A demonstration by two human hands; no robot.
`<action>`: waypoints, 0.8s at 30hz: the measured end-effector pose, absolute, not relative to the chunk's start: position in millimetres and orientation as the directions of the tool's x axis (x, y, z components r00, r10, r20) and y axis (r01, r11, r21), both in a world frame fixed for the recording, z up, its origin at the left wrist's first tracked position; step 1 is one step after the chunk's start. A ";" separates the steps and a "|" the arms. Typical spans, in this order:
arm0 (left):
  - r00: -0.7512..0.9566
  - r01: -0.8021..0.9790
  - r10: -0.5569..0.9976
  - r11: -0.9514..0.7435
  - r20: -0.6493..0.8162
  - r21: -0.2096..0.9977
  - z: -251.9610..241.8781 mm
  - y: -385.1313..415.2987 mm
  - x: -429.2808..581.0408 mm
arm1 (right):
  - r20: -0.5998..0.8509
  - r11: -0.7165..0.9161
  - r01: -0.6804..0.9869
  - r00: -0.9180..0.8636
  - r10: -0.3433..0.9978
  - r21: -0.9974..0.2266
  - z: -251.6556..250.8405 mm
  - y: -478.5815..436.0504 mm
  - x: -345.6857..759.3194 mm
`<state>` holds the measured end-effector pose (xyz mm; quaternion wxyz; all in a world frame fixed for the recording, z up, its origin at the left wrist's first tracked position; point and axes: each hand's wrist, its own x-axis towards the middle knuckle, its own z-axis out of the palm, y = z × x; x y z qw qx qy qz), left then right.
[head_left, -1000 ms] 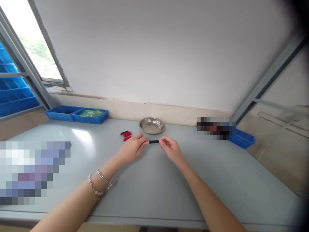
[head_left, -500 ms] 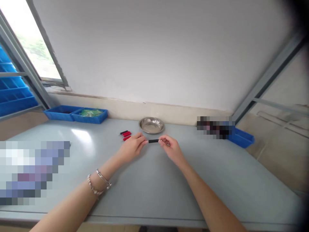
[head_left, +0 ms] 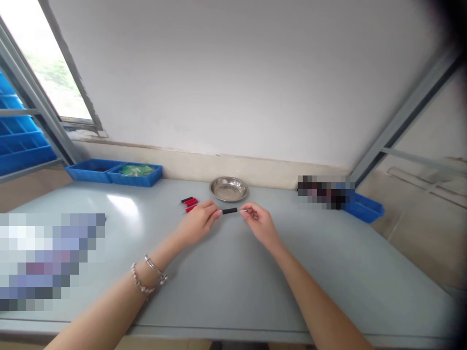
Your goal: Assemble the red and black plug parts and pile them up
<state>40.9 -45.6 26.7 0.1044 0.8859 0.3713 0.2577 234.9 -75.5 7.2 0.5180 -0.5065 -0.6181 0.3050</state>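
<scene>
My left hand (head_left: 199,222) pinches one end of a short black sleeve (head_left: 229,211) held level just above the grey table (head_left: 226,287). My right hand (head_left: 258,223) is closed in a pinch at the sleeve's other end, where a thin metal tip (head_left: 242,210) shows between fingers and sleeve. A few small red and black sleeves (head_left: 190,202) lie on the table just left of my left hand. A round steel dish (head_left: 228,189) stands behind my hands, near the wall.
Two blue trays (head_left: 115,172) sit at the back left, one holding green bagged parts. Another blue tray (head_left: 364,208) is at the back right beside a blurred patch. A blurred area covers the table's left side. Blue shelves and a window stand at left.
The hands have drawn slightly apart: a thin metal tip now shows between the black sleeve and my right fingers. Both hands sit a little higher in view.
</scene>
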 end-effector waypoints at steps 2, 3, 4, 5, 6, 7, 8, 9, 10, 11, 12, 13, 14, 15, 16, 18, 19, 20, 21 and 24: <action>0.595 0.611 0.711 -0.703 0.375 0.365 26.4 -45.4 40.9 | 0.334 0.300 0.310 0.060 0.941 -0.902 6.8 -75.4 234.6; 0.593 0.615 0.713 -0.701 0.374 0.361 26.4 -45.4 40.8 | 0.335 0.302 0.308 0.062 0.940 -0.902 6.3 -75.1 234.6; 0.593 0.619 0.714 -0.700 0.373 0.358 26.5 -45.5 40.8 | 0.337 0.303 0.305 0.063 0.940 -0.903 5.8 -74.8 234.6; 0.592 0.622 0.717 -0.697 0.370 0.356 26.7 -45.7 40.9 | 0.337 0.304 0.300 0.063 0.939 -0.904 5.2 -74.5 234.7; 0.590 0.627 0.720 -0.694 0.367 0.354 26.9 -45.9 40.9 | 0.337 0.305 0.294 0.064 0.939 -0.906 4.7 -74.2 234.9; 0.588 0.631 0.723 -0.690 0.363 0.353 27.2 -46.2 41.1 | 0.336 0.305 0.286 0.064 0.940 -0.908 4.3 -74.0 235.0; 0.586 0.636 0.726 -0.687 0.359 0.352 27.4 -46.6 41.2 | 0.333 0.303 0.280 0.064 0.941 -0.911 4.0 -73.8 235.1; 0.586 0.639 0.728 -0.685 0.356 0.350 27.6 -46.9 41.4 | 0.328 0.299 0.275 0.064 0.942 -0.914 3.8 -73.8 235.2; 0.586 0.641 0.729 -0.684 0.355 0.348 27.8 -47.2 41.6 | 0.323 0.294 0.274 0.065 0.944 -0.916 3.7 -73.8 235.3; 0.585 0.642 0.728 -0.685 0.356 0.345 27.8 -47.5 41.7 | 0.317 0.288 0.276 0.066 0.946 -0.917 3.8 -73.9 235.4; 0.585 0.643 0.728 -0.685 0.358 0.342 27.9 -47.7 41.7 | 0.313 0.282 0.281 0.070 0.947 -0.917 3.8 -74.0 235.5; 0.586 0.644 0.727 -0.686 0.359 0.340 28.0 -47.7 41.7 | 0.310 0.278 0.287 0.074 0.948 -0.917 3.8 -74.1 235.7; 0.585 0.645 0.727 -0.686 0.359 0.337 28.0 -47.7 41.7 | 0.310 0.275 0.293 0.079 0.948 -0.916 3.7 -74.1 235.8; 0.585 0.647 0.728 -0.685 0.358 0.334 28.0 -47.6 41.6 | 0.311 0.274 0.298 0.084 0.947 -0.914 3.5 -74.0 236.0; 0.585 0.650 0.729 -0.684 0.356 0.331 28.1 -47.5 41.5 | 0.314 0.274 0.302 0.091 0.945 -0.913 3.2 -73.8 236.2; 0.586 0.654 0.730 -0.682 0.351 0.327 28.1 -47.2 41.2 | 0.318 0.275 0.305 0.101 0.943 -0.912 2.4 -73.1 236.6; 0.586 0.655 0.731 -0.682 0.350 0.325 28.2 -47.1 41.0 | 0.317 0.273 0.306 0.106 0.943 -0.912 2.0 -72.7 236.8; 0.586 0.657 0.731 -0.681 0.350 0.324 28.2 -47.0 40.9 | 0.312 0.266 0.307 0.112 0.943 -0.914 1.8 -72.3 236.9; 0.586 0.657 0.732 -0.681 0.349 0.323 28.3 -47.1 40.8 | 0.305 0.257 0.306 0.118 0.945 -0.917 1.8 -72.0 236.9; 0.586 0.658 0.731 -0.681 0.348 0.322 28.8 -47.7 40.8 | 0.276 0.228 0.293 0.134 0.952 -0.928 3.1 -71.7 236.9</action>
